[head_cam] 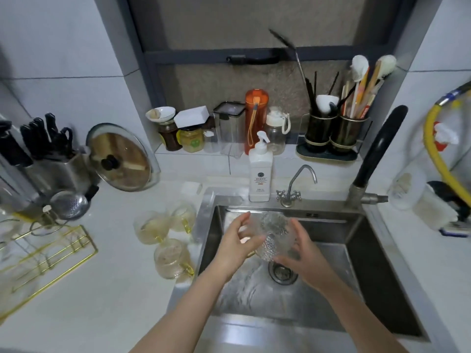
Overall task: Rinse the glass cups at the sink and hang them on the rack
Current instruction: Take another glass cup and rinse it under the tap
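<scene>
Soap bottle (260,171), knife block (54,166), perhaps jars (181,137).

**One camera, worn on the head**

There is only one view. It looks forward and down from the person's head, close above the sink (382,276). The picture is wide and bends at the edges. It takes in the counter (102,289) on the left and the window (254,34) straight ahead.

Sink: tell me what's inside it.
Inside the sink: a drain, wet metal floor, and a textured glass cup held over it by the left hand and right hand. The floor beneath hands and cup is hidden.
</scene>
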`<state>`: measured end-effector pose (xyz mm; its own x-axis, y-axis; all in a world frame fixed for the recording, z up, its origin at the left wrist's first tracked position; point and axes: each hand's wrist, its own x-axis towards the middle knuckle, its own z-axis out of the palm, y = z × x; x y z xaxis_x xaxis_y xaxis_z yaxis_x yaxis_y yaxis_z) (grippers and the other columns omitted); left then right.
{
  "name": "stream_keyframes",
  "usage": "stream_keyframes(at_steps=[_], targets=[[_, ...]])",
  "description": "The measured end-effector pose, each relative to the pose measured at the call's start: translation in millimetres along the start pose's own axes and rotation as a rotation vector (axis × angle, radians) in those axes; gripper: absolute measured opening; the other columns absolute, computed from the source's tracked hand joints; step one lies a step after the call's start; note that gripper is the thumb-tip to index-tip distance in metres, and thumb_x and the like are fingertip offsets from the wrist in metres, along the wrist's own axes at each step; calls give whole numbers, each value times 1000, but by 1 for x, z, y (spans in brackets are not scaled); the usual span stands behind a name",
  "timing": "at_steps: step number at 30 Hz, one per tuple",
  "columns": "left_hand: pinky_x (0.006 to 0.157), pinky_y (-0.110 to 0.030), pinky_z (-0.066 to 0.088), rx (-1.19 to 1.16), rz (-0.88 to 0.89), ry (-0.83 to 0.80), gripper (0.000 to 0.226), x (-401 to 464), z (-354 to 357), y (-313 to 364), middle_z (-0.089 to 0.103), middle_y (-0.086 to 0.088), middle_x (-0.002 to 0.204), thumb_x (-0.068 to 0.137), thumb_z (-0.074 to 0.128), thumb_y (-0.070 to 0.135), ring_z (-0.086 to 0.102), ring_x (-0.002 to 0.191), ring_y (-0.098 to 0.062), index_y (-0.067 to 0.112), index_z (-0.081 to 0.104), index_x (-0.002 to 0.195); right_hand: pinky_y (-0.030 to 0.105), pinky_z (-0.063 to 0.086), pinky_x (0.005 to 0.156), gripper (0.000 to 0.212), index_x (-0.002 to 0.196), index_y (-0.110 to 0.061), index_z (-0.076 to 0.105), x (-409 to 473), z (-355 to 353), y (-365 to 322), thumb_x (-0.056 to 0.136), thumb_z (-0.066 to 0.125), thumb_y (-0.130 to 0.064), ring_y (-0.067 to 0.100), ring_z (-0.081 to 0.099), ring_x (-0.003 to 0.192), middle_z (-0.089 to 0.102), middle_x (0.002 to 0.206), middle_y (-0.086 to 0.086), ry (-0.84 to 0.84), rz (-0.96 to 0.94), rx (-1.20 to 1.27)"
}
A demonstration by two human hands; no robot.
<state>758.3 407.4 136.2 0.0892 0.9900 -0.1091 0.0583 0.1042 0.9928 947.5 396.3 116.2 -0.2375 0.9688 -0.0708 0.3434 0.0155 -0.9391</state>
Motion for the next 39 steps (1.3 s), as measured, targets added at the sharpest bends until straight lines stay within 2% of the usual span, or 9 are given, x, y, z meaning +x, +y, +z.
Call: stream_keyframes(at_steps=[2,7,14,20,27,30,33,37,39], targets=[[71,-12,52,-10,-41,3,74,-8,-14,1,51,3,133,80,73,29,52,117,-9,22,34,143,16,41,99,93,138,-49,18,-4,14,-11,69,79,-40,-9,46,120,34,136,-34,32,-37,-31],[104,-42,45,-44,-140,-5,96,-23,-42,-1,61,-2,128,52,79,66,58,116,-17,18,53,131,27,46,100,95,141,-44,21,-7,42,-21,70,81,-28,4,55,119,36,148,-15,91,-63,-67],[79,-19,46,-138,-159,-59,41,-32,-61,2,60,3,110,81,72,22,59,100,-9,17,51,116,16,52,84,90,140,-48,22,-21,69,-33,77,75,-12,0,60,109,44,134,-22,122,-51,89],[81,-19,47,-190,-121,-114,64,-35,-53,2,55,3,127,80,74,19,55,117,-12,26,43,136,7,49,76,54,124,-37,43,-27,73,-41,84,65,-8,-12,59,104,55,126,-18,207,-42,348],[80,-21,51,-173,-194,-90,63,-34,-44,-8,58,4,118,80,74,18,58,111,-14,31,45,136,30,46,93,78,137,-36,37,-23,67,-14,71,78,-35,12,51,121,46,139,-8,195,48,311],[80,-26,54,-206,-221,-62,58,-31,-38,-9,58,5,111,81,73,16,61,102,-14,31,48,132,26,55,74,82,116,-35,51,-17,64,-7,45,87,-54,9,66,98,60,119,-8,187,35,340],[82,-29,55,-202,-250,-46,60,-28,-33,-14,58,2,107,81,73,15,62,98,-15,28,47,134,22,55,68,60,108,-28,59,-10,60,4,55,87,-33,13,69,93,65,111,2,147,51,347],[73,-24,57,-252,-252,10,58,-30,-34,-20,59,-1,110,80,74,17,64,99,-16,30,50,131,40,57,84,83,127,-23,53,1,61,8,57,82,-56,29,64,107,59,124,7,113,42,282],[80,-31,58,-269,-251,71,64,-33,-45,-22,60,-5,117,74,80,23,66,101,-18,30,52,130,29,57,80,74,131,-22,49,10,68,0,68,81,-44,27,63,108,58,126,4,74,45,296]])
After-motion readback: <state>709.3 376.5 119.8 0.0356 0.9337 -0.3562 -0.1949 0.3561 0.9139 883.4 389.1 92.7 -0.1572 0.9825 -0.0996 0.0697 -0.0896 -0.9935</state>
